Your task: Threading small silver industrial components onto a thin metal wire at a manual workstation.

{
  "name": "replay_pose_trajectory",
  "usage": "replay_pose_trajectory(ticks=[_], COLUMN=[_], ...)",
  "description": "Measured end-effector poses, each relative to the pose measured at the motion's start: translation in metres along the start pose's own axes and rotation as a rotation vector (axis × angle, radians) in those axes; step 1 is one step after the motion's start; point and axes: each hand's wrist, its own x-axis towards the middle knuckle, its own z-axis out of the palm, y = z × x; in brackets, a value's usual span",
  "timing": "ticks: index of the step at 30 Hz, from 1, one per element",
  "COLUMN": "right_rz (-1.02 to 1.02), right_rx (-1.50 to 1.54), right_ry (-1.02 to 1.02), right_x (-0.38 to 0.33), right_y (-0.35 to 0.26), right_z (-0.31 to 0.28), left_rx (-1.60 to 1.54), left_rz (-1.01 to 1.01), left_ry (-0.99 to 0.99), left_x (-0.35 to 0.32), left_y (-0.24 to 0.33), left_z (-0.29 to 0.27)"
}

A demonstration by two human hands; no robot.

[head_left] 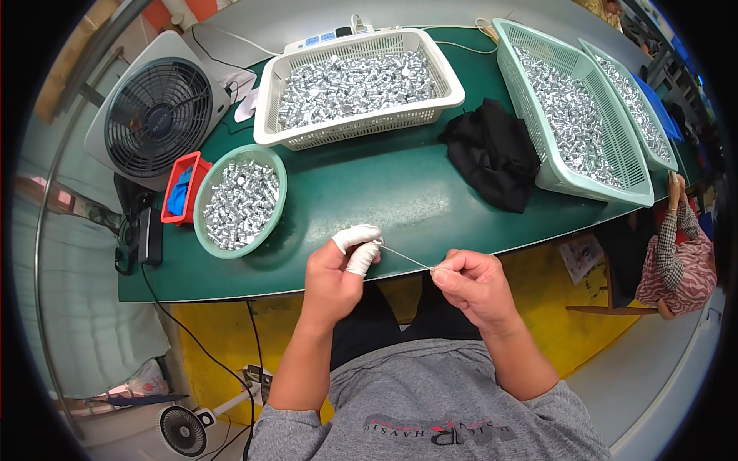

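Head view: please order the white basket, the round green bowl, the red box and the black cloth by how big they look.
1. White basket, largest.
2. Black cloth and round green bowl: they look alike, so I do not rank them.
3. Red box, smallest.

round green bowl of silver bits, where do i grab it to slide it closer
Grip the round green bowl by its bare rim on the near edge, coming from the person's side with the left hand. The rim flares outward, and the red tray crowds its far-left side.
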Motion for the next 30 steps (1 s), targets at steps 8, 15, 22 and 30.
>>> replay_pose_trajectory(ticks=[8,15,22,30], right_rz=[-0.178,-0.349,-0.122,-0.102], right_rx=[-0.237,-0.433,-0.201,-0.147], right_ry=[0.01,0.032,0.045,0.031], right_x=[0.001,0.005,0.002,-0.001], right_y=[0.0,0.007,0.002,-0.007], right_z=[-0.001,-0.004,0.0,-0.001], left_rx=[-0.12,0.652,0.21,-0.281], left_rz=[-0.088,0.473,0.215,-0.176], left_ry=[-0.001,0.059,0.054,-0.004], left_x=[0.0,0.003,0.001,0.0], left_y=[-0.001,-0.002,0.0,-0.002], left_z=[-0.002,0.008,0.009,-0.005])
